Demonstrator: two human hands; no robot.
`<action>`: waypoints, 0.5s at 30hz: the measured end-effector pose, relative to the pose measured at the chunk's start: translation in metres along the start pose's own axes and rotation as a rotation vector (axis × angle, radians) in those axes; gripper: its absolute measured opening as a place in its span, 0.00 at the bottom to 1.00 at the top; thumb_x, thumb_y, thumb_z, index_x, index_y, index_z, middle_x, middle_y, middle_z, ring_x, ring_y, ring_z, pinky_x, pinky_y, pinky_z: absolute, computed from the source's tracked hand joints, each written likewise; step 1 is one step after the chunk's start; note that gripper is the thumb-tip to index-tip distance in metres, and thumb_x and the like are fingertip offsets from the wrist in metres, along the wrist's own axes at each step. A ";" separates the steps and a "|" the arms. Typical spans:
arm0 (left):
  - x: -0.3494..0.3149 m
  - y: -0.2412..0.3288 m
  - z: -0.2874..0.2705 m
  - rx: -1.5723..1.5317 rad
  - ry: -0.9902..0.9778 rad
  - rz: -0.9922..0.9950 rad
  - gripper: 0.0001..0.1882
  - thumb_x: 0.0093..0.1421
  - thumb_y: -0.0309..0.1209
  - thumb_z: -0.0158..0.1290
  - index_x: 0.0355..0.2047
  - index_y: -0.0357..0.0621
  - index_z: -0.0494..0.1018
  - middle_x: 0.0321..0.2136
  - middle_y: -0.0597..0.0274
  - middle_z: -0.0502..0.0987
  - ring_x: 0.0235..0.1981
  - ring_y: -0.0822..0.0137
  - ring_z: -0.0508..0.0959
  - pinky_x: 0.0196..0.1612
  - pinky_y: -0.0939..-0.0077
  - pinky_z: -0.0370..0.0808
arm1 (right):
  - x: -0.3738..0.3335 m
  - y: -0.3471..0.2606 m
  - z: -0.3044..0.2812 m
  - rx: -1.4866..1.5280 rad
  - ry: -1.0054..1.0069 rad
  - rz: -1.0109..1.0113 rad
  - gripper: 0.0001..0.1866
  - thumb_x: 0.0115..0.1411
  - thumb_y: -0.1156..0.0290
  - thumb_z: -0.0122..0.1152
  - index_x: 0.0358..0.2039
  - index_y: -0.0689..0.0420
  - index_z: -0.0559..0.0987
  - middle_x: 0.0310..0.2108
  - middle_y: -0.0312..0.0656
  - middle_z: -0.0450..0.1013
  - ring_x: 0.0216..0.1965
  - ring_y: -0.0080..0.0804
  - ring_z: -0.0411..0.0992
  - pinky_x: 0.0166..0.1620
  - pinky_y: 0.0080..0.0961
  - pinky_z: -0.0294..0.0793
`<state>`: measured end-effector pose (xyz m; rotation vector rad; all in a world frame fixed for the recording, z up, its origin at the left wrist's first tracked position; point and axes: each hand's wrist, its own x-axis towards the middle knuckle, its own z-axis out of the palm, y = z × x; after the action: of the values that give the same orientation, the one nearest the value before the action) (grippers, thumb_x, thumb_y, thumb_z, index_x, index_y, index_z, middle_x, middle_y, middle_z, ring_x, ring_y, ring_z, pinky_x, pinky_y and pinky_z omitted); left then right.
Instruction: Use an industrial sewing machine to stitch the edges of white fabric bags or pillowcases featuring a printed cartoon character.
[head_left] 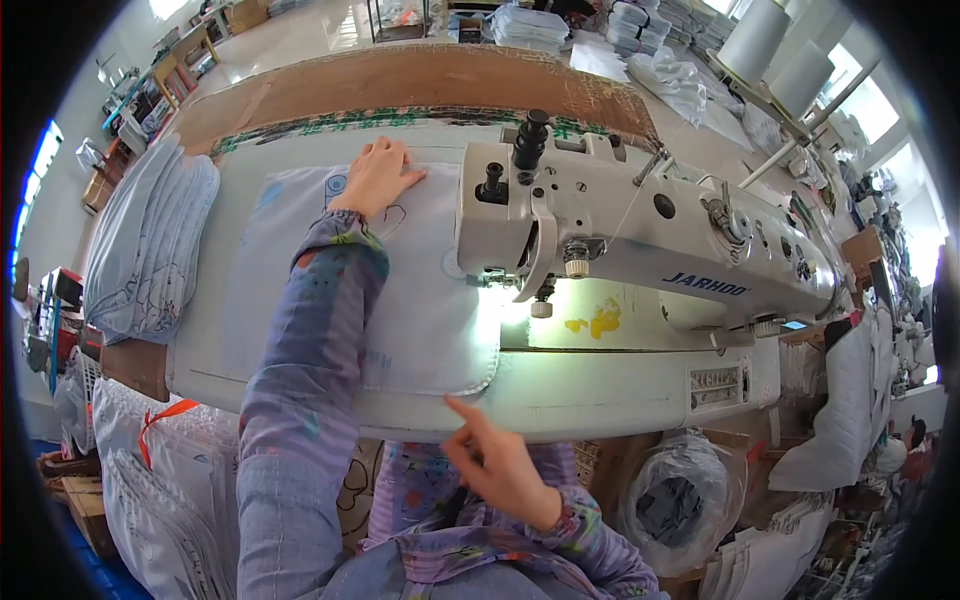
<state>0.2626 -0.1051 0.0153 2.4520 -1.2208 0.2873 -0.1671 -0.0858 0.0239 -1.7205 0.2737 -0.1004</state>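
A white fabric piece with faint printed shapes lies flat on the sewing table, running under the head of a white industrial sewing machine. My left hand lies flat on the far edge of that fabric, fingers together, left of the machine head. My right hand hovers below the table's near edge, close to the fabric's rounded corner, index finger pointing up toward it and holding nothing. Both arms wear patterned purple sleeves.
A stack of similar white pieces lies at the table's left end. Brown cardboard covers the far side. Thread cones stand at the back right. Bagged bundles and more fabric stacks sit under and beside the table.
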 end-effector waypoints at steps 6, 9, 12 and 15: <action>-0.054 -0.014 -0.031 0.243 -0.124 0.047 0.12 0.63 0.42 0.58 0.33 0.47 0.78 0.43 0.57 0.77 0.49 0.50 0.75 0.53 0.53 0.72 | -0.020 0.007 0.022 0.158 -0.185 0.016 0.40 0.67 0.74 0.64 0.76 0.52 0.57 0.31 0.41 0.76 0.23 0.19 0.68 0.30 0.24 0.71; -0.141 -0.003 -0.054 0.391 -0.133 0.044 0.11 0.61 0.40 0.58 0.32 0.47 0.81 0.39 0.58 0.78 0.47 0.55 0.78 0.54 0.55 0.71 | -0.043 0.012 -0.002 0.108 -0.161 0.213 0.37 0.64 0.73 0.68 0.72 0.52 0.65 0.28 0.37 0.77 0.25 0.17 0.67 0.31 0.20 0.69; -0.218 0.044 -0.094 0.444 -0.251 0.053 0.09 0.59 0.37 0.60 0.30 0.45 0.78 0.36 0.58 0.77 0.45 0.55 0.78 0.54 0.56 0.72 | -0.070 0.039 -0.046 0.020 0.273 0.119 0.24 0.61 0.77 0.67 0.59 0.58 0.80 0.31 0.31 0.77 0.26 0.13 0.65 0.32 0.16 0.67; -0.237 0.076 -0.107 0.392 -0.187 0.076 0.09 0.56 0.34 0.62 0.34 0.44 0.77 0.39 0.59 0.76 0.47 0.55 0.77 0.57 0.53 0.71 | -0.095 0.031 -0.095 0.067 0.510 0.275 0.20 0.58 0.80 0.69 0.53 0.61 0.83 0.35 0.27 0.77 0.28 0.10 0.65 0.33 0.13 0.65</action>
<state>0.0584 0.0697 0.0491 2.8212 -1.4545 0.3537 -0.2836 -0.1588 0.0175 -1.5538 0.8699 -0.3429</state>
